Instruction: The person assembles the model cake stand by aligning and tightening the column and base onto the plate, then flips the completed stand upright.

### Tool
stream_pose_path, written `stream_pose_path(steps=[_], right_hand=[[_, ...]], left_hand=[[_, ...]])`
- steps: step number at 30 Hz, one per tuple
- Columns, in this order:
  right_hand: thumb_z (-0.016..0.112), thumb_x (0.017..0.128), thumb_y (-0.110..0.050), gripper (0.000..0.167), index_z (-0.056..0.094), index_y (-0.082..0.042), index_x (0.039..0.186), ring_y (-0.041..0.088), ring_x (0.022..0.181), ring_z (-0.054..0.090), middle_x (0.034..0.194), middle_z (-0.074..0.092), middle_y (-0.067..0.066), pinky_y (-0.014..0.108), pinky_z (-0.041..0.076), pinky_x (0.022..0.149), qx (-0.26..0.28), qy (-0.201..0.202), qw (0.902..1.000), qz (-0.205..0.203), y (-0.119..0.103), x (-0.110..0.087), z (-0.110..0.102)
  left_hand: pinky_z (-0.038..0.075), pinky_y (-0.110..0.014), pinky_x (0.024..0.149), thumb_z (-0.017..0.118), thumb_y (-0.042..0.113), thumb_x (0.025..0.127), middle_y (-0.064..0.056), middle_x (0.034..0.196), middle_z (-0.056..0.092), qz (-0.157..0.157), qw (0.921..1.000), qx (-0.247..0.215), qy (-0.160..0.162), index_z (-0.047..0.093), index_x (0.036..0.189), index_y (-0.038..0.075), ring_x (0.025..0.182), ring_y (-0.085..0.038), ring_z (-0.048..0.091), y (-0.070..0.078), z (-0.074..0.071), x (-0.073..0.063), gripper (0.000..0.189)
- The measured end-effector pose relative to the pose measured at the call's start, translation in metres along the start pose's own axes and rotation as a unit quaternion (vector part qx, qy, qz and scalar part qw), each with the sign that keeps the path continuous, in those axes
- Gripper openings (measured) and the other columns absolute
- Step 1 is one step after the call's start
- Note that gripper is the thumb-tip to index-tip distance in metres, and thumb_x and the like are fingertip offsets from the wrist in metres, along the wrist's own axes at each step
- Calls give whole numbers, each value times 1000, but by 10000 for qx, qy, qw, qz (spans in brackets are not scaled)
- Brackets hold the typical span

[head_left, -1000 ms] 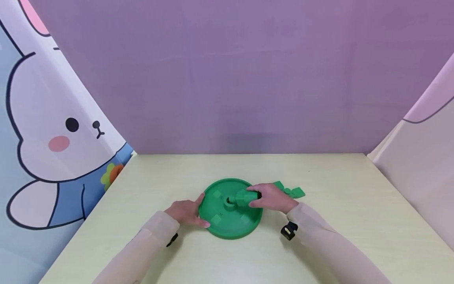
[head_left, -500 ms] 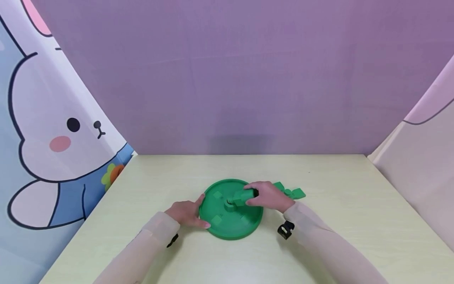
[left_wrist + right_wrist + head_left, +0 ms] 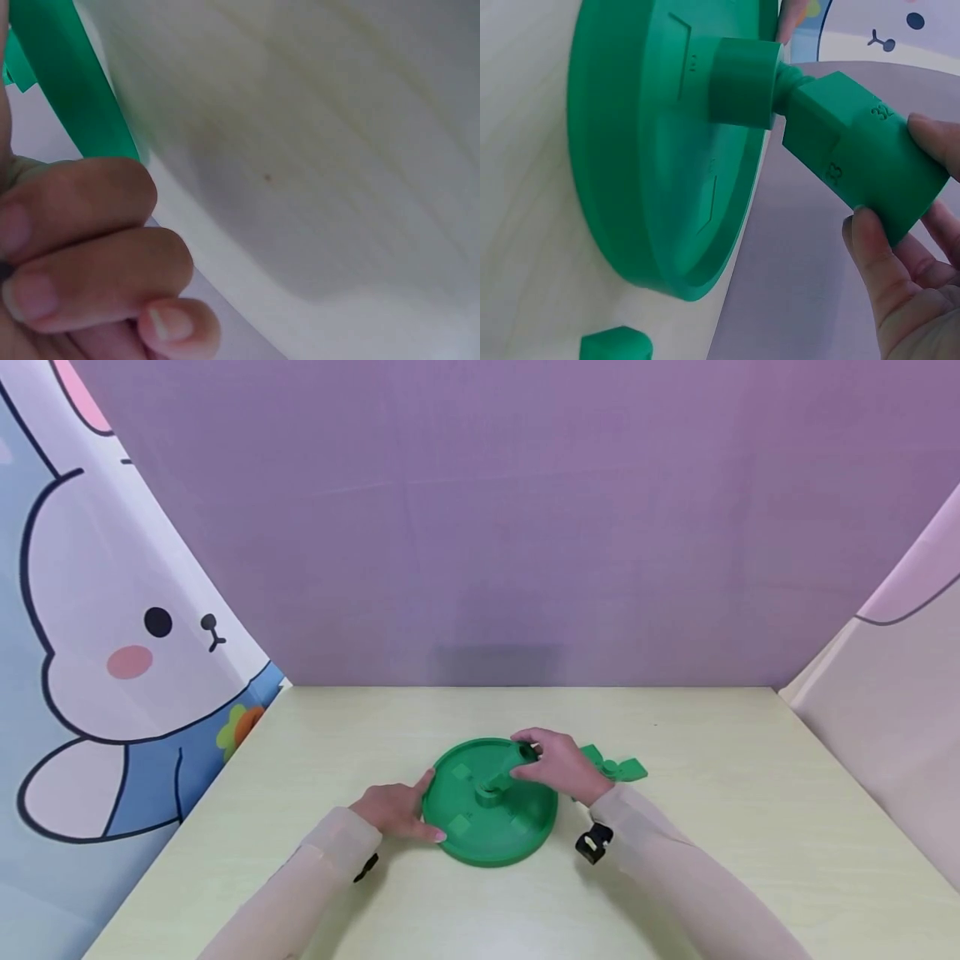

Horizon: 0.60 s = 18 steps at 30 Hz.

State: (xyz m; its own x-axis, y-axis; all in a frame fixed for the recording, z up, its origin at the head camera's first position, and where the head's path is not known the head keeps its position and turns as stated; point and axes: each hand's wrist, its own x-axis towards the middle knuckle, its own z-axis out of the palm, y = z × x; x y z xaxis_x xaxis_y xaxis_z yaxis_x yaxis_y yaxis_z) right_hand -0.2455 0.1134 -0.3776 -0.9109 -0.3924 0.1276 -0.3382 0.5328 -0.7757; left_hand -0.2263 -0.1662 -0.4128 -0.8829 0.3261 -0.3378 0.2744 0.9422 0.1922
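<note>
A round green tray-like base [image 3: 491,847] with a raised rim lies on the table. My left hand [image 3: 393,810] grips its left edge, thumb and index finger spread along the rim; in the left wrist view the other fingers [image 3: 82,195] are curled below it. My right hand [image 3: 562,767] pinches the wide end of a green hexagonal post [image 3: 862,146] with raised numbers on it. The post leans toward the back right, with its threaded narrow end right at the mouth of the round socket [image 3: 739,82] in the base's middle.
A flat green cross-shaped piece [image 3: 611,767] lies just right of the base, partly behind my right hand. A purple cloth [image 3: 517,527] hangs along the table's back edge. A cloth with a cartoon rabbit [image 3: 112,610] borders the left side.
My right hand has moved left and slightly away, swinging the post's wide end from leaning right to leaning back and more upright. My left hand and the base have stayed put.
</note>
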Motion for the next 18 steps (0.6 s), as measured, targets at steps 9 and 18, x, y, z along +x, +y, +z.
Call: stream_pose_path(steps=[9, 18], right_hand=[[74, 83, -10, 50, 58, 0, 130, 34, 122, 51, 130, 57, 17, 45, 45, 94, 108, 3, 9994, -339, -6, 5, 4], [72, 86, -13, 46, 59, 3, 127, 34, 121, 52, 128, 58, 19, 43, 46, 93, 21, 81, 9979, -645, -13, 10, 10]], left_hand=[[47, -40, 77, 68, 64, 76, 0, 76, 53, -67, 10000, -18, -49, 20, 153, 7, 83, -17, 54, 1, -1, 0, 107], [47, -41, 77, 68, 63, 76, -1, 80, 55, -90, 9999, 50, -87, 20, 153, 6, 85, -18, 56, 3, -4, -3, 107]])
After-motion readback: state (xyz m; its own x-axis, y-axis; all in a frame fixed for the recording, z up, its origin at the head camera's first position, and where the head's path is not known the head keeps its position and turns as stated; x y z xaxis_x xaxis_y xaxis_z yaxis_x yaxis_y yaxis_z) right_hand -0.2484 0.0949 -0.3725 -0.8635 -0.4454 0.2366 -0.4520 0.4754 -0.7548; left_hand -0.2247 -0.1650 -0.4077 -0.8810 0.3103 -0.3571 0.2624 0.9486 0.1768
